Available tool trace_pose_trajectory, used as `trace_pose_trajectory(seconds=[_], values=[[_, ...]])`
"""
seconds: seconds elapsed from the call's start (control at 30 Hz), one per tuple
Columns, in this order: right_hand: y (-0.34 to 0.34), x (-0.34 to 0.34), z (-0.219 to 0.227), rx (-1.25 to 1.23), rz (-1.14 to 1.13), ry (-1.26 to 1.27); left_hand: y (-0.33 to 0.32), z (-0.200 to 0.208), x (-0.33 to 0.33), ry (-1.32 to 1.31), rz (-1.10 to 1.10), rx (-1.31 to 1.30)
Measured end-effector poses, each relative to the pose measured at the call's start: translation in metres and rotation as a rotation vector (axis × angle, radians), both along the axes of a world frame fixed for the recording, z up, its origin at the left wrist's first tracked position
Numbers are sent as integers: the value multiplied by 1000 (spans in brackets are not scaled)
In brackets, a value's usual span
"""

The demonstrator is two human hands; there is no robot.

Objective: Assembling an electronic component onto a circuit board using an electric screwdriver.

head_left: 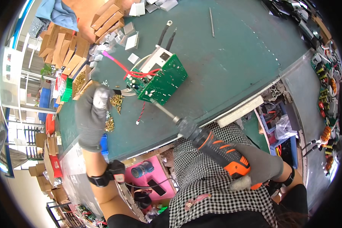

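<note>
Gloved left hand point(90, 116) raised in a fist; gloved right hand point(260, 167) clenched, forearm bent.

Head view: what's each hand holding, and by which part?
Right hand grips the orange-and-black electric screwdriver by its handle, bit on the green circuit board. Left hand is closed above the brass screws; contents cannot be told.

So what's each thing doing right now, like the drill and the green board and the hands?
Left hand: gloved, fingers curled shut over the pile of brass screws.
Right hand: gloved, gripping the drill.
Drill: orange and black, held tilted, bit tip on the green board's edge.
Green circuit board: lying on the table, red wires attached.
Green table: bearing the board and screws.
Cardboard boxes: stacked at the left.
</note>
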State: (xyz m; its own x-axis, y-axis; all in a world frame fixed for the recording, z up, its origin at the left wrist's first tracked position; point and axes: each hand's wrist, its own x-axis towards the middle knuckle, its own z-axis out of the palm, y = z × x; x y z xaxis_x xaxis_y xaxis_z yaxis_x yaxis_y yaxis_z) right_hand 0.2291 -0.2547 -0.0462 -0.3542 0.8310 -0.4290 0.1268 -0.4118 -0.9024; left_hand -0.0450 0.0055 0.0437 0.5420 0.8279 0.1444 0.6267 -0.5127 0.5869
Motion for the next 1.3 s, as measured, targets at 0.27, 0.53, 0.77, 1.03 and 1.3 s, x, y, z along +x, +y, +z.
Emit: trace_pose_trajectory(seconds=[0.27,0.53,0.77,1.03,1.3], values=[[7,0,-4,-94,-123,-64,31,-18,65,460,-426,516],[23,7,-7,-89,-86,-40,44,-28,82,477,-452,235],[29,14,0,-302,-148,289,41,-34,83,405,-409,172],[42,9,35,-352,-126,221,36,-38,82,499,-338,278],[35,4,26,-154,-126,71,35,-39,84,494,-335,278]])
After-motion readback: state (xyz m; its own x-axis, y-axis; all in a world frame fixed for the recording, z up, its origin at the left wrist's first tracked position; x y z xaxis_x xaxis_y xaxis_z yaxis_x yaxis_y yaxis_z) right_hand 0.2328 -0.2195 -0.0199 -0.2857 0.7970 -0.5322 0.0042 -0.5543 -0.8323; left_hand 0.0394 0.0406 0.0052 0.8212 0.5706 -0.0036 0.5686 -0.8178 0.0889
